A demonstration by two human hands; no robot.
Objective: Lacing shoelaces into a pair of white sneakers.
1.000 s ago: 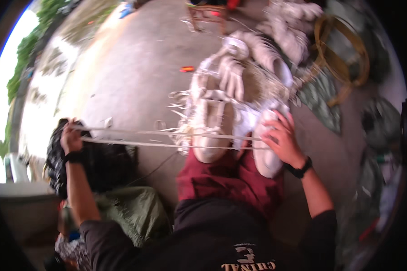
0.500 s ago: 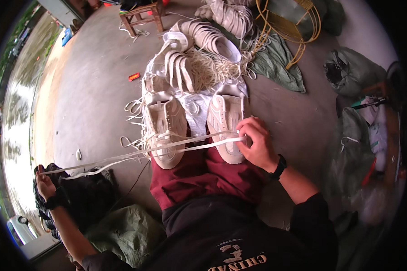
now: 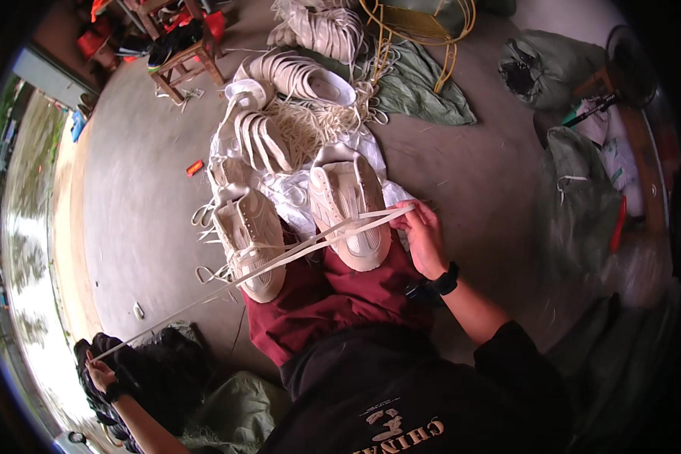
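A pale shoelace [image 3: 290, 255] stretches across the front of me in two strands. One end is pinched in my closed left hand [image 3: 101, 374], far out at the lower left above a dark heap. My closed right hand [image 3: 425, 238] pinches the other end beside the right shoe's toe. Two beige sneakers rest over my knees, toes toward me: the left sneaker [image 3: 263, 219] and the right sneaker [image 3: 327, 189]. The lace passes over both toes. Some lacing shows low on the left sneaker, and a strand reaches the right sneaker's front; how it threads there is too fine to tell.
Beyond the sneakers lie a tangle of laces [image 3: 310, 125] and stacked beige shoe uppers [image 3: 299, 73] on white sheeting. A wooden stool [image 3: 188, 68] and a yellow-framed chair [image 3: 416, 35] stand farther back. Green sacks [image 3: 583, 170] line the right; black bundles [image 3: 163, 371] lie lower left.
The whole view has swung, so the sneakers and heap sit farther left. My left hand has gone lower, and the lace slants more steeply. My right hand still pinches its end.
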